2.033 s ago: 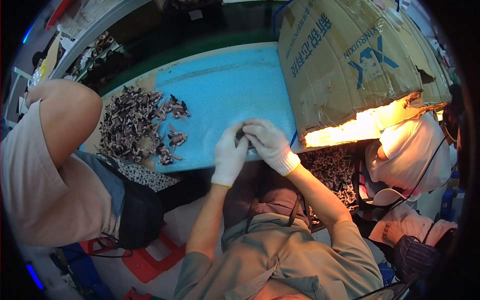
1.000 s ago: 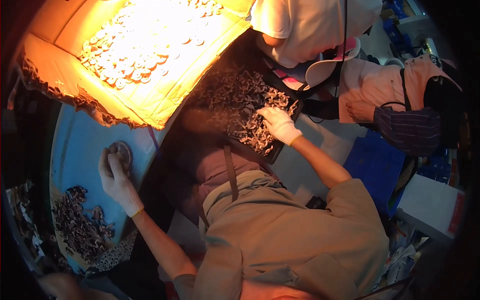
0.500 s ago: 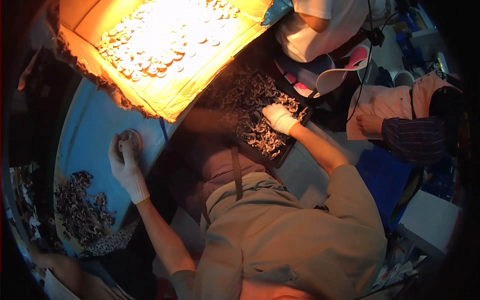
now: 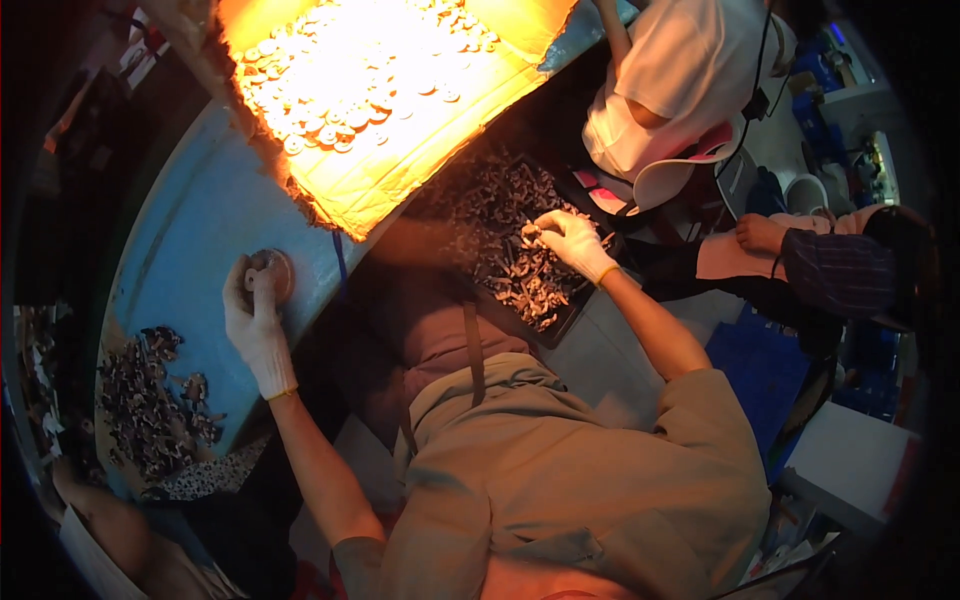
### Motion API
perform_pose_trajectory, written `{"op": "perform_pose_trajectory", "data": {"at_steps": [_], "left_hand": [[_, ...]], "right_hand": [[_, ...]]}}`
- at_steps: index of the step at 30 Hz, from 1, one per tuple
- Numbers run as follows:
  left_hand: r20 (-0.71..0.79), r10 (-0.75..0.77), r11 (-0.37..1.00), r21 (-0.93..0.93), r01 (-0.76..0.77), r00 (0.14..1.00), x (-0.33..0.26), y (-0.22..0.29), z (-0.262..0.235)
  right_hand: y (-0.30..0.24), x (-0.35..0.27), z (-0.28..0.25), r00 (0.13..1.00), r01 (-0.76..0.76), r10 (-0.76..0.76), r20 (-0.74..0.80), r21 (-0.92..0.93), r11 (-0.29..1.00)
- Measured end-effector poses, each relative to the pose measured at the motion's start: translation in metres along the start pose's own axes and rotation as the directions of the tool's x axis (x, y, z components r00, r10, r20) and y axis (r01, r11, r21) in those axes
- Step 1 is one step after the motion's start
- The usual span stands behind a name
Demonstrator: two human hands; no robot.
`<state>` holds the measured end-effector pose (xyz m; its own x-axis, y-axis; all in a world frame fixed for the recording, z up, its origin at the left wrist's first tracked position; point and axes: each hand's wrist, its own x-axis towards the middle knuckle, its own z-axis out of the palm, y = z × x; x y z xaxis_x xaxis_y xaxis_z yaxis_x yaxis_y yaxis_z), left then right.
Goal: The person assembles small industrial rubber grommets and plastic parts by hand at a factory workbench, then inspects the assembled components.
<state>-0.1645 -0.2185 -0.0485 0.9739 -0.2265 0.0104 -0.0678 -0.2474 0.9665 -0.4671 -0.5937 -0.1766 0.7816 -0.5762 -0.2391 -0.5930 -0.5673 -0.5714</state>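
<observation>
Gripping a round disc (image 4: 283, 278) in the left hand (image 4: 259, 325), with blue mat (image 4: 195, 225) beneath — pinching a small piece (image 4: 530, 234) in the right hand (image 4: 573, 244), with heaped parts (image 4: 522, 285) in a dark tray (image 4: 553, 340) below.

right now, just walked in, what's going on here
A person in white gloves is working with small parts. Their left hand is at a round disc over the blue mat; whether it grips it is unclear. Their right hand is over a heap of small pieces, seemingly pinching one. Another heap lies at the mat's near end, and a brightly lit cardboard box holds many round pieces.
</observation>
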Motion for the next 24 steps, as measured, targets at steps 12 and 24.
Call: {"op": "perform_pose_trajectory", "data": {"at_steps": [12,24], "left_hand": [[0.405,-0.18,0.878,-0.345,0.332,0.896,-0.111,0.046,-0.002],[0.152,-0.212,0.832,-0.491,0.26,0.965,-0.104,0.034,-0.02]], "right_hand": [[-0.253,-0.037,-0.013,0.606,0.795,-0.744,-0.282,0.185,0.578],[-0.354,-0.038,0.024,0.85,0.479,-0.526,-0.005,0.421,0.77]]}}
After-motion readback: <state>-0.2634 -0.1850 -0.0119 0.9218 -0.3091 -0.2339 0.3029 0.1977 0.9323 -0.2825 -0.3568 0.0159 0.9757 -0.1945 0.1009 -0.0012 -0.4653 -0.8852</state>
